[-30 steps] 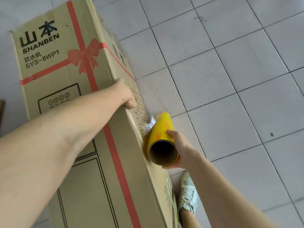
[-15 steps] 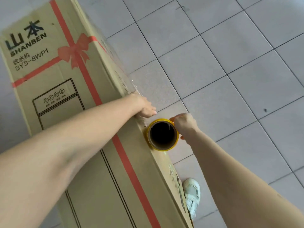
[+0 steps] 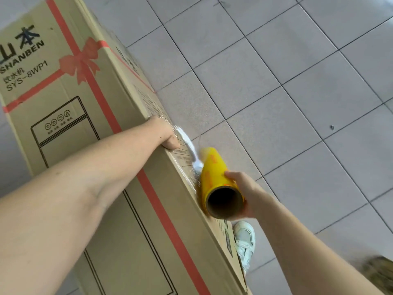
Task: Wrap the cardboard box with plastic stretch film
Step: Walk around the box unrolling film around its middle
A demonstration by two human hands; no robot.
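A tall brown cardboard box with a red ribbon print stands on the tiled floor and fills the left of the head view. My left hand presses over its right edge, pinning the end of the clear film against the box's side; its fingers are hidden behind the edge. My right hand grips the yellow stretch film roll beside that same side, its open cardboard core facing me. A bunched white strip of film runs from under my left hand to the roll.
Grey floor tiles spread to the right of the box. My white shoe stands by the box's lower side. A blurred brownish object sits at the lower right corner.
The roll has moved down and away from my left hand along the box's side and tilted, drawing out a strip of film. My left hand stays on the edge.
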